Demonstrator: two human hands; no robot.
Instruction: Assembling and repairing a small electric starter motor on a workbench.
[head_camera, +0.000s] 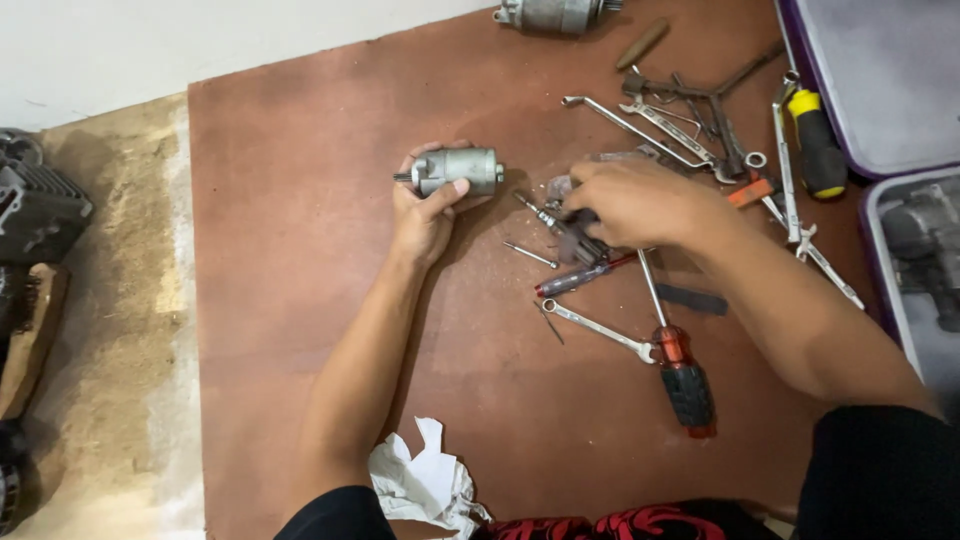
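1. Work status, judged from the layout — the small grey cylindrical motor (458, 170) is off any machine and lies on its side on the brown board (300, 300); its housing looks closed, so opening or servicing it appears to remain
2. Motor position — upper middle of the board, toothed shaft end pointing left, well apart from the second motor body (555, 14) at the top edge
3. Left hand (428, 205) — fingers curled around the motor from behind, thumb pressed on its front; a firm enclosing grip
4. Right hand (632, 203) — palm down, fingers bent over a dark small tool (578, 240) in the tool cluster; it touches the tool, but whether the fingers have closed on it cannot be told
5. Surroundings — a red-handled screwdriver (680, 370) and a wrench (598, 328) lie just below the right hand; crumpled white paper (425, 480) sits at the near edge
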